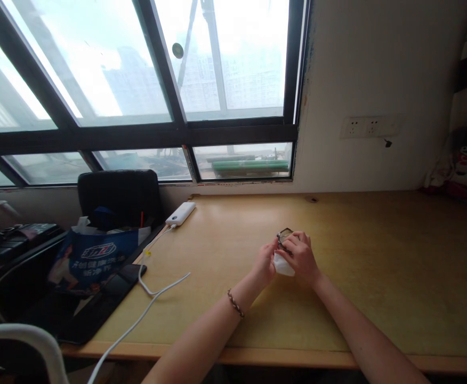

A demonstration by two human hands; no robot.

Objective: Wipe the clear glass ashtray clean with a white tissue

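My two hands meet above the middle of the wooden table. Dark-framed eyeglasses [284, 232] stick up between them, one lens rim showing at the top. Closed around the left side of the glasses is my left hand [266, 262], with a braided bracelet on its wrist. My right hand [302, 258] covers the other side, its fingers bent over the lens area. A white cloth or tissue [283, 265] hangs below the glasses, pinched between both hands. Most of the frame and the fingertips are hidden.
The table [377, 277] runs along the wall and window. At its left edge lies a white power bank [180, 213] with a white cable [153, 293] trailing off the front. Left of the table, a blue bag [97, 258] rests on a black chair [117, 194].
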